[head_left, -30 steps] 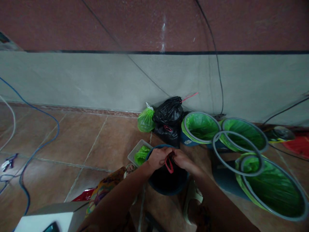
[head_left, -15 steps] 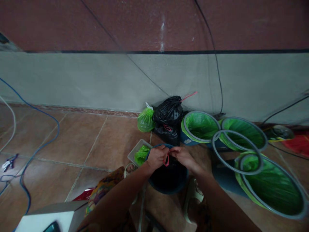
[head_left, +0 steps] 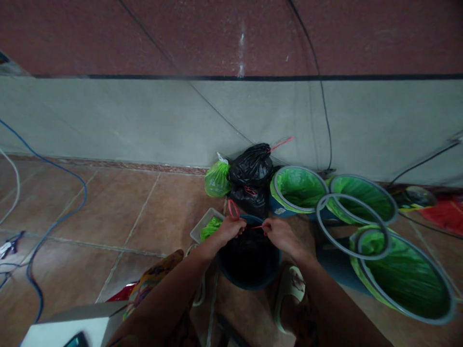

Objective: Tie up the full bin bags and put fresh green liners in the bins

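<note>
A blue trash can (head_left: 249,286) stands between my feet, with a dark bag inside it. Over its far rim my left hand (head_left: 232,228) is closed on a red drawstring (head_left: 233,210), whose loop sticks up above the fingers. My right hand (head_left: 277,231) pinches the same red string a little to the right, and a short length runs taut between the two hands. Just left of the can lies a pale tray (head_left: 200,225) with a rolled green bag (head_left: 211,227) in it.
Tied black trash bags (head_left: 252,166) and a tied green bag (head_left: 217,178) rest by the wall. To the right are several green-lined cans (head_left: 302,193) and a loose grey ring (head_left: 321,231). A blue cable (head_left: 54,222) crosses the floor; a white box (head_left: 68,332) is at lower left.
My hands have moved apart, the left one leftward and the right one rightward. The red loop that hung between them now stands up above my left hand.
</note>
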`<action>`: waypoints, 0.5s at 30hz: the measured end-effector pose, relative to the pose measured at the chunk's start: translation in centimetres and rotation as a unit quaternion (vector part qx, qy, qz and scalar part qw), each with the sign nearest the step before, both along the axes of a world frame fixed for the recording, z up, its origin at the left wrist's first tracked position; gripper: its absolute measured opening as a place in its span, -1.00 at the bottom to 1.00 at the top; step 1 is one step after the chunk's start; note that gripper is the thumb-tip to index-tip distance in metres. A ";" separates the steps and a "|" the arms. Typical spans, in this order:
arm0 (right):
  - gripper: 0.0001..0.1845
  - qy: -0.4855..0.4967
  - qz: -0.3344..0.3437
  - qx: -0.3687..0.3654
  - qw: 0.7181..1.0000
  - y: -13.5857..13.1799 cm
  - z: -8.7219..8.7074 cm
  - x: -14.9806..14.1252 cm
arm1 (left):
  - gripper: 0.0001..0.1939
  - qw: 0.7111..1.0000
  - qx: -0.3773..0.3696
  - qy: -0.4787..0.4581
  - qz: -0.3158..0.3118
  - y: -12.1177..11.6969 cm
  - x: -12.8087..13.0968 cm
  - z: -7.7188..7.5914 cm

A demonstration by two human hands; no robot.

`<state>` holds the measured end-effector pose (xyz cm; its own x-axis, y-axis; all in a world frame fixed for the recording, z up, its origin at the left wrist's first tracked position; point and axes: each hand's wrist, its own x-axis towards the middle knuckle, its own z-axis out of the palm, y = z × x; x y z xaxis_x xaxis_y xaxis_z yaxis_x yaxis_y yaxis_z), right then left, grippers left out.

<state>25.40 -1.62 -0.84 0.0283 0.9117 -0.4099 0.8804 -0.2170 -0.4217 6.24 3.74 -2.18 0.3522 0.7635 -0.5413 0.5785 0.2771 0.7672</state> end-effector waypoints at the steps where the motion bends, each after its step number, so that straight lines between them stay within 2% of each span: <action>1: -0.72 0.056 -0.006 0.001 0.998 0.2 0.3 -0.1 | -0.75 0.998 -0.029 -0.052 0.027 -0.1 0.2 -0.2; 4: -0.75 0.202 -0.009 0.000 0.979 0.6 1.0 -0.6 | -0.73 0.973 -0.106 -0.180 0.098 -0.5 1.0 -0.7; 6: -0.79 0.271 -0.023 -0.009 0.962 0.6 1.3 -0.9 | -0.78 0.965 -0.114 -0.216 0.098 -0.8 1.2 -0.9; 8: -0.82 0.323 -0.054 -0.030 0.945 0.6 1.5 -1.1 | -0.90 0.965 -0.106 -0.233 0.065 -0.8 1.1 -0.8; 13: -0.80 0.404 -0.142 -0.052 0.902 0.6 1.2 -1.4 | -0.86 0.973 -0.063 -0.200 -0.096 -0.4 0.5 -0.1; 15: -0.71 0.433 -0.186 -0.037 0.881 0.6 0.9 -1.5 | -0.90 0.973 -0.030 -0.198 -0.117 -0.5 0.5 -0.2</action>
<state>23.88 -0.98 0.07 -0.0327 0.8746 -0.4837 0.0975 -0.4788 -0.8725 6.79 3.22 -2.42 0.7030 0.6086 -0.3680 0.2929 0.2237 0.9296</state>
